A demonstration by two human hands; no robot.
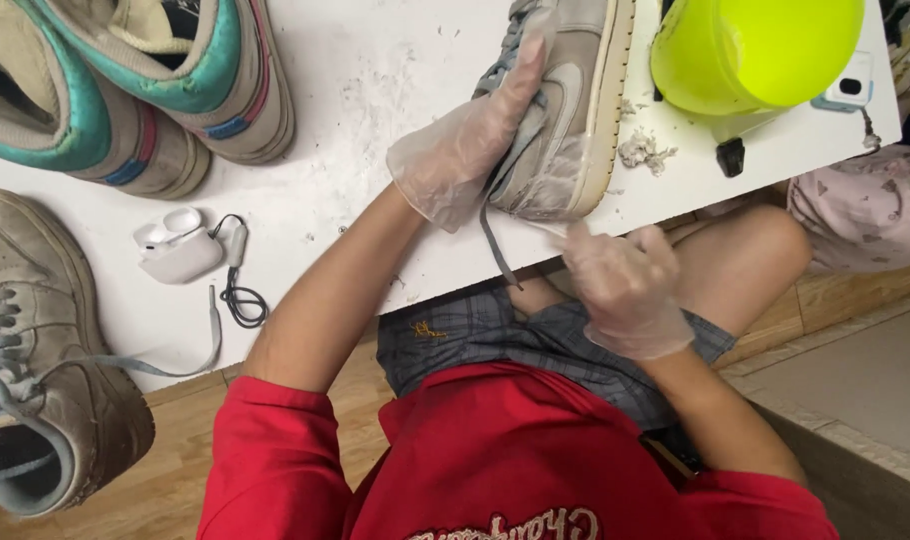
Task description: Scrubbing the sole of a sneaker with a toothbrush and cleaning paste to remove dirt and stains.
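The scene is brightly and evenly lit from above. The white surface [355, 90] is close to washed out, its smears faint against the glare. Shadows are short and soft, hugging the shoe soles and the earbud case [180, 250]. The yellow-green bucket [755, 50] glows, almost overexposed. The right hand [625, 290] is smeared by motion blur; the left hand [465, 150] is sharper. Lines bow slightly toward the frame edges.
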